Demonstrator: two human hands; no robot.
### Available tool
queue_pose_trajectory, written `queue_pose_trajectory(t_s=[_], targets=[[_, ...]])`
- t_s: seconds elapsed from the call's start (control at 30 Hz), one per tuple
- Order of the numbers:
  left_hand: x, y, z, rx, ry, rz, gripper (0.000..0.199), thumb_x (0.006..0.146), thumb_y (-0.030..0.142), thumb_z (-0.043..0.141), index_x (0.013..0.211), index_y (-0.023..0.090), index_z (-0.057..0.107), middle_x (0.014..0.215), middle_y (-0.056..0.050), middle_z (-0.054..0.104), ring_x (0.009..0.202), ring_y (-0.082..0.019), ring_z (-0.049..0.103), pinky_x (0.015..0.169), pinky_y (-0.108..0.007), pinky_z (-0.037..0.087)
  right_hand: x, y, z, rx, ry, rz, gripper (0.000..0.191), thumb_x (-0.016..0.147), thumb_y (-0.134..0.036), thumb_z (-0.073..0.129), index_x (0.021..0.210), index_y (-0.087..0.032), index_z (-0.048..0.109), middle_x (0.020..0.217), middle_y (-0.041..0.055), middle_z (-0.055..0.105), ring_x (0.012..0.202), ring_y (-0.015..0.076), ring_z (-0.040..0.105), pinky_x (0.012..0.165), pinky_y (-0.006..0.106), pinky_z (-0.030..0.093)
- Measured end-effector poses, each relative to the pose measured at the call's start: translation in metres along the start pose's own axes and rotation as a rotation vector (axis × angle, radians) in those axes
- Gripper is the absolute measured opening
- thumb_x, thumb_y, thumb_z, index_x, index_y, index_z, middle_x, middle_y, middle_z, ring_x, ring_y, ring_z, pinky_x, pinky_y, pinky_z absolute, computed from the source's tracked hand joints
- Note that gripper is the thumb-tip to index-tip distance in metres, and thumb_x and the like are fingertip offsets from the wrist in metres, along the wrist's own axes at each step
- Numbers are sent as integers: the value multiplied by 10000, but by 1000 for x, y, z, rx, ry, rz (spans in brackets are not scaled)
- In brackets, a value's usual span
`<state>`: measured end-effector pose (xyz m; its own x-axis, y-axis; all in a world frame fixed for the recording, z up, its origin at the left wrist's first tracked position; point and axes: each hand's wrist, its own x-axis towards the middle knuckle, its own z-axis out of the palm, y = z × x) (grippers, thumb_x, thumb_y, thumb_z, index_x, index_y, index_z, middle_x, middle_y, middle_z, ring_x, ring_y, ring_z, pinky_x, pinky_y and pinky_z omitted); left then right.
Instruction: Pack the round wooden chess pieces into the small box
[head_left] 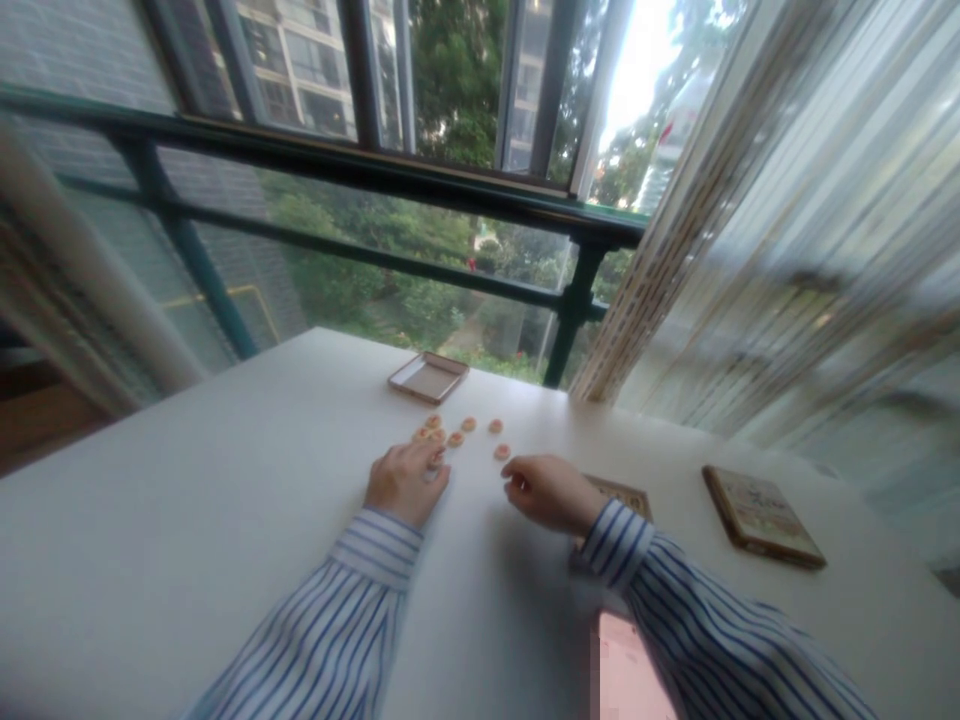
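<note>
Small round discs (456,439), pale wood-coloured with reddish marks like board game pieces, lie on the white table (225,480). My left hand (405,482) rests palm down at the near left side of a cluster of discs (433,423). Its fingers stretch toward them, thumb apart, with one disc (436,460) showing between thumb and fingers. To the right, my right hand (551,492) has its fingers curled in, close to a single disc (502,452). Whether anything sits inside those curled fingers is hidden.
A shallow open box part (429,378) lies near the table's far edge. Partly behind my right wrist is a brown patterned box (630,497). Farther right lies a flat box (765,515). A pink object (630,665) is under my right forearm. Curtains and a railing border the table.
</note>
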<state>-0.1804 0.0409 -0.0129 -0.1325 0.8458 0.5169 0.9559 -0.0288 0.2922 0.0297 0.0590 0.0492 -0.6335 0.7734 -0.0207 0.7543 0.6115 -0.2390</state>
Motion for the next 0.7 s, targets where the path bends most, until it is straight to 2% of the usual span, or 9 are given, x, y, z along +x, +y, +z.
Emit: queue_pose_trajectory(t_s=[0.33, 0.7], targets=[[1, -7, 5, 43, -7, 0, 311, 719, 299, 480, 990, 239, 621, 934, -44, 674, 839, -218, 583, 742, -323, 411, 21, -7, 7, -29, -30, -16, 298, 782, -254, 416, 1012, -204, 600, 881, 44, 653, 800, 159, 584, 693, 247, 382], [-1, 3, -1, 85, -41, -6, 291, 702, 287, 496, 954, 234, 631, 916, -55, 671, 891, -242, 563, 822, -386, 360, 35, -12, 10, -46, -38, -18, 324, 790, -278, 407, 1047, -219, 596, 927, 60, 640, 839, 170, 578, 715, 261, 396]])
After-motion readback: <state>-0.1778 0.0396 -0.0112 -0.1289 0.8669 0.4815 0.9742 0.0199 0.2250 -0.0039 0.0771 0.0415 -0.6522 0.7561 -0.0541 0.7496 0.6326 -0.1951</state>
